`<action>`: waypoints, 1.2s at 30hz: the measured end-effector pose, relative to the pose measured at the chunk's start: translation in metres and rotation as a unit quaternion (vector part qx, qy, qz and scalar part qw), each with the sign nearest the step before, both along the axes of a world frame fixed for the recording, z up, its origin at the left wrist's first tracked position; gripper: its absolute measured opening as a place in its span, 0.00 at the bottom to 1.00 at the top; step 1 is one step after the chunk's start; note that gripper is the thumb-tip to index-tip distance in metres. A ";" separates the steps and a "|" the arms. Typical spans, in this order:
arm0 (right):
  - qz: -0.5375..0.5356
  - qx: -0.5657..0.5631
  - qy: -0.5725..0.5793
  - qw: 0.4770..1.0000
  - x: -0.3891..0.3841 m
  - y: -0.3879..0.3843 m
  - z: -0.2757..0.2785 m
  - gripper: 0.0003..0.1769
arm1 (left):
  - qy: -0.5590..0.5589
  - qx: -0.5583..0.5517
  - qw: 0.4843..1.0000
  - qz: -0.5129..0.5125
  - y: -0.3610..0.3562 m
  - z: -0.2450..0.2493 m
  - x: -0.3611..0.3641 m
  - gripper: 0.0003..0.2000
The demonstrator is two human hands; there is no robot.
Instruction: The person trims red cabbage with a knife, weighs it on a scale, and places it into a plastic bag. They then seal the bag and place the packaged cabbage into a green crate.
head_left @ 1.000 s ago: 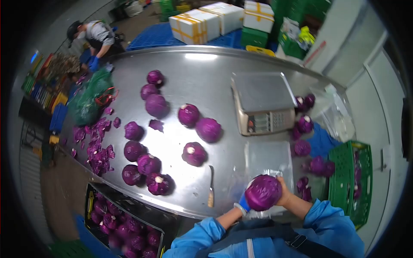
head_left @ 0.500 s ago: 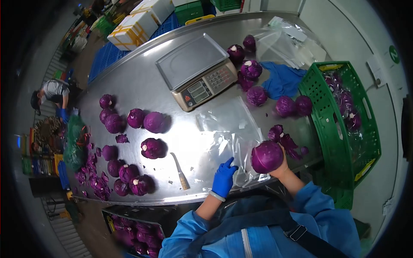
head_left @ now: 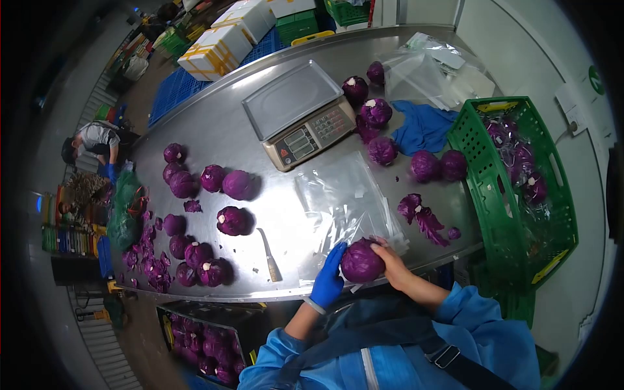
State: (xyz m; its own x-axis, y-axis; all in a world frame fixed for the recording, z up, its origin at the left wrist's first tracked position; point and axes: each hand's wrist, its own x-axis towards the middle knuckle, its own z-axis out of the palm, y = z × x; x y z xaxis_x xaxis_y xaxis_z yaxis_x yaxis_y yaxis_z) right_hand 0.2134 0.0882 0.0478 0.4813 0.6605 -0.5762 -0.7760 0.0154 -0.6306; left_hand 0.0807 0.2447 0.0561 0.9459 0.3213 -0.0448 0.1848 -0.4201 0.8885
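At the table's front edge I hold a round red cabbage (head_left: pixel 362 262) between both hands. My left hand (head_left: pixel 329 279), in a blue glove, presses against its left side with the fingers pointing up. My bare right hand (head_left: pixel 393 265) curls round its upper right side. Just beyond the cabbage lie clear plastic bags (head_left: pixel 338 195), flat on the steel table. A knife (head_left: pixel 270 257) with a wooden handle rests left of my gloved hand. Torn cabbage leaves (head_left: pixel 426 221) lie to the right.
A scale (head_left: pixel 299 117) stands mid-table, with several cabbages (head_left: pixel 377 112) and a blue cloth (head_left: pixel 419 127) beside it. More cabbages (head_left: pixel 211 273) sit at left. A green crate (head_left: pixel 481 156) with bagged cabbages is at right. A co-worker (head_left: pixel 97 140) bends over at far left.
The cabbage has moved left and toward me in my right hand. My left hand, free before, now touches its left side. The view has shifted slightly.
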 end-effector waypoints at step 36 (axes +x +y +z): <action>0.378 0.003 -0.816 0.437 -0.024 -0.029 0.097 0.08 | 0.121 -0.083 0.920 0.364 -0.115 0.035 -0.169 0.35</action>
State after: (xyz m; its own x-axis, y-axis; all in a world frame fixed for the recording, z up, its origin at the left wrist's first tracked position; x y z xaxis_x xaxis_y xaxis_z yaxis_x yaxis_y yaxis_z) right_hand 0.1891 0.0592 0.1453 -0.1097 0.9853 0.1309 0.9229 0.1499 -0.3546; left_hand -0.0882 0.1296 0.0914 0.4393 0.8353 -0.3305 0.5637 0.0301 0.8254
